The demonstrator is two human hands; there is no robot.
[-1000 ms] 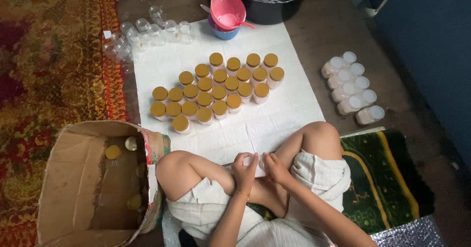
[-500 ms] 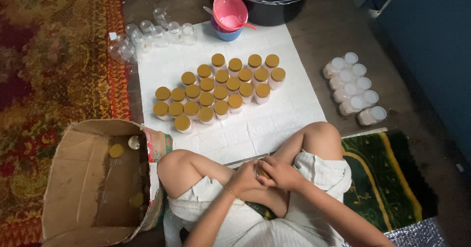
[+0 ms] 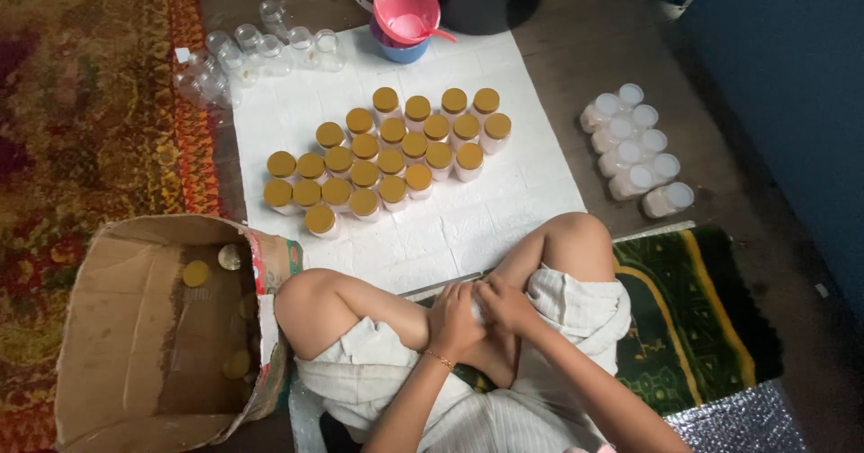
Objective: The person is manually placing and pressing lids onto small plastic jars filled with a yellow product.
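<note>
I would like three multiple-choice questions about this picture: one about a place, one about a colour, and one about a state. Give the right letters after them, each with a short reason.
1. Where does the cardboard box lie?
A. beside the person's left knee
B. beside the black tub
C. on the white sheet

2. What colour are the lids of the grouped jars on the white sheet?
A. white
B. golden yellow
C. pink

3. How are the left hand and right hand?
A. both inside the box
B. far apart on the floor
C. close together in the lap

Answers:
1 A, the box lies open next to that knee.
2 B, every lid in the group is golden yellow.
3 C, the hands meet between the crossed legs; what they hold is hidden.
</note>
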